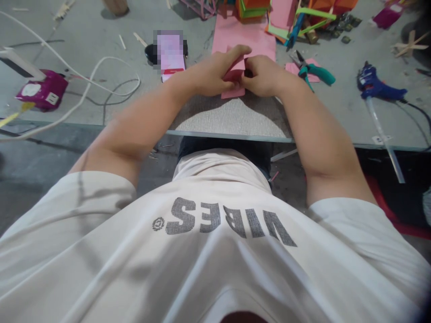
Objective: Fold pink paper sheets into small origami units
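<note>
Landmark: pink sheet [261, 40], lying flat on the grey surface [229, 117], straight ahead of the person; every place below is being given from it.
Folded pink piece [238, 67]: standing up between the two hands at the near end of the pink sheet, its lowest part reaching towards the person.
Left hand [220, 72]: gripping the piece from the left, thumb low and index finger stretching across the top, probably for steadying the upright part.
Right hand [262, 75]: closing on the piece's right edge with curled fingers, seemingly for countering the left; its fingertips are partly hiding.
Holding height: both hands are keeping low over the surface, presumably for support under the piece.
Pliers [319, 74]: lying right of the pink sheet, partly over a pink scrap [291, 68], teal handles pointing away from the sheet; likely being kept within reach of the right hand.
Glue gun [382, 85]: resting farther right of the sheet, nozzle facing the far side; its clear glue stick [385, 139] is jutting past the surface's near edge, perhaps for lack of room.
Phone [171, 54]: lying left of the sheet, partly pixelated.
Coloured paper stack [254, 10]: sitting at the sheet's far end, possibly weighing it down.
Appearance of piece: plain pink, matt, showing creases and an upright face above a flat lower flap; thin, apparently paper or light card; the hands are covering much of its outline.
</note>
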`<state>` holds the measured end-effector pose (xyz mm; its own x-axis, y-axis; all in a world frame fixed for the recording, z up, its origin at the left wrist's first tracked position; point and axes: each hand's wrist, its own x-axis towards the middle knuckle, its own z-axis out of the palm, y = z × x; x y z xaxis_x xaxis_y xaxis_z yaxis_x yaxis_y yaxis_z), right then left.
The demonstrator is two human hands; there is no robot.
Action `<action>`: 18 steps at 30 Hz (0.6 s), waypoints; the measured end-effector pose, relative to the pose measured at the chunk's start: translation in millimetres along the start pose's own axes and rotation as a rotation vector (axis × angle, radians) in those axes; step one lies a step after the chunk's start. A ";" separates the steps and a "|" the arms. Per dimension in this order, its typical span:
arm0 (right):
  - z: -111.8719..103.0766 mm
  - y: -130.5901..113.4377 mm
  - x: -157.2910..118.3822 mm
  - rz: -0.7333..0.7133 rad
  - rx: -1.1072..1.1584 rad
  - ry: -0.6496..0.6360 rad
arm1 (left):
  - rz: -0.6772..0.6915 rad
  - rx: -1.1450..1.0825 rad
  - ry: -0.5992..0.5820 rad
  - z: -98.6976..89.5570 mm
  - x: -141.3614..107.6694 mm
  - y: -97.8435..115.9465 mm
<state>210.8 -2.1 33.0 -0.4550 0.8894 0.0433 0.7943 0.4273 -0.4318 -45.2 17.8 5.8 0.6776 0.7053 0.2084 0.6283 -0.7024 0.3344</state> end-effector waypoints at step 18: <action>-1.0 -1.3 0.5 -0.057 -0.037 0.010 | -0.006 0.009 -0.010 -7.2 -2.6 11.2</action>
<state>209.9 -2.0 34.5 -0.4960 0.8649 0.0763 0.7815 0.4830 -0.3948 -42.8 8.8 15.6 0.6777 0.7083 0.1976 0.6356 -0.6993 0.3271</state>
